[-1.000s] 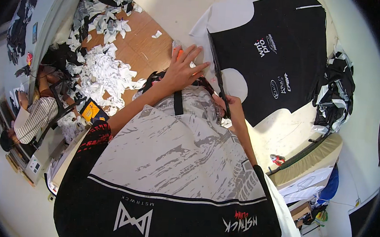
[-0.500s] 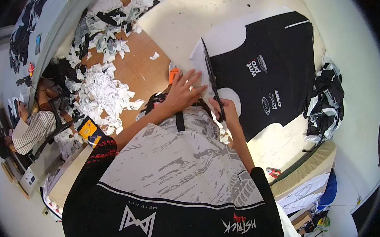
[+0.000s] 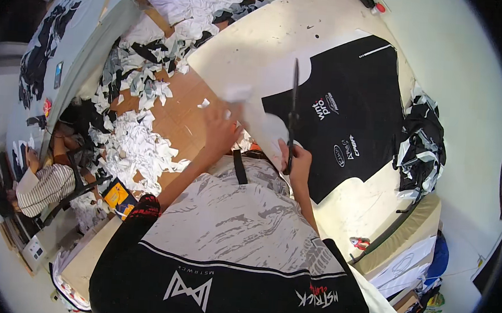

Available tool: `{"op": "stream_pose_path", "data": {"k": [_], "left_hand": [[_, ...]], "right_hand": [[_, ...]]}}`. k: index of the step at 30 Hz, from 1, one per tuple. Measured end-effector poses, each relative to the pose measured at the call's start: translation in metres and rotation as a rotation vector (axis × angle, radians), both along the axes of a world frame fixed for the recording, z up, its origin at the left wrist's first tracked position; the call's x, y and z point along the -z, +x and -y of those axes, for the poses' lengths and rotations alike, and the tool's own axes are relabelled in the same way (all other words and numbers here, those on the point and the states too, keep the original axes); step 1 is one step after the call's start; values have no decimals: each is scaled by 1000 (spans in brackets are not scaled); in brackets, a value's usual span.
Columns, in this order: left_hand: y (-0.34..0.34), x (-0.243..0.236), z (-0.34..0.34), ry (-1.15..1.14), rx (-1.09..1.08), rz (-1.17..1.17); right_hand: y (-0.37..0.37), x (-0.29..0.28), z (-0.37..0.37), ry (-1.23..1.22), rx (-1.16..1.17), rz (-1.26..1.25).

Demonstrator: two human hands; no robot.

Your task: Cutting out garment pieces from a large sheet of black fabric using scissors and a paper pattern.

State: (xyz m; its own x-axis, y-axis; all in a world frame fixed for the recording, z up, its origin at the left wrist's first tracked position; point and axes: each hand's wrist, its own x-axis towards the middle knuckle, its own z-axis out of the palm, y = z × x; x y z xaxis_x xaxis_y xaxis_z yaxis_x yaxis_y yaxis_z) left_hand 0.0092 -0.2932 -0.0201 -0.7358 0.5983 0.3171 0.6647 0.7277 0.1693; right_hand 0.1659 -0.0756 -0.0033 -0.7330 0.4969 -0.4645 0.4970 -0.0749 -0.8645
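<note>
My right hand [image 3: 301, 160] is closed round the handles of long dark scissors [image 3: 295, 95], whose blades point away from me and look shut. They cross the left side of a flat black cloth panel [image 3: 359, 100] with white printing and white margins. My left hand [image 3: 222, 132] hovers past the table's left edge, smeared by motion. Just beyond its fingers is a blurred white scrap [image 3: 239, 92]; whether they still touch it I cannot tell.
The panel lies on a pale table [image 3: 229, 56]. White scraps [image 3: 139, 137] heap on the brown floor at left. A black-and-white cloth bundle [image 3: 420, 151] sits at the table's right edge. A person [image 3: 45, 186] in a striped top sits far left.
My left hand has come off the cloth and moved left. The white piece beside the panel's left edge is gone from there. The scissors have turned more upright, and the panel appears lower in view.
</note>
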Motion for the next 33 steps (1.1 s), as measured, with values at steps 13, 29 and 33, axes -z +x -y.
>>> {"op": "stream_pose_path", "data": {"k": [13, 29, 33], "left_hand": [[-45, -12, -153, -365, 511, 137], [-99, -29, -127, -402, 570, 83], [-94, -90, -85, -568, 383, 401]], "right_hand": [[69, 36, 4, 619, 719, 181], [164, 58, -75, 768, 925, 371], [162, 64, -88, 689, 869, 375]]}}
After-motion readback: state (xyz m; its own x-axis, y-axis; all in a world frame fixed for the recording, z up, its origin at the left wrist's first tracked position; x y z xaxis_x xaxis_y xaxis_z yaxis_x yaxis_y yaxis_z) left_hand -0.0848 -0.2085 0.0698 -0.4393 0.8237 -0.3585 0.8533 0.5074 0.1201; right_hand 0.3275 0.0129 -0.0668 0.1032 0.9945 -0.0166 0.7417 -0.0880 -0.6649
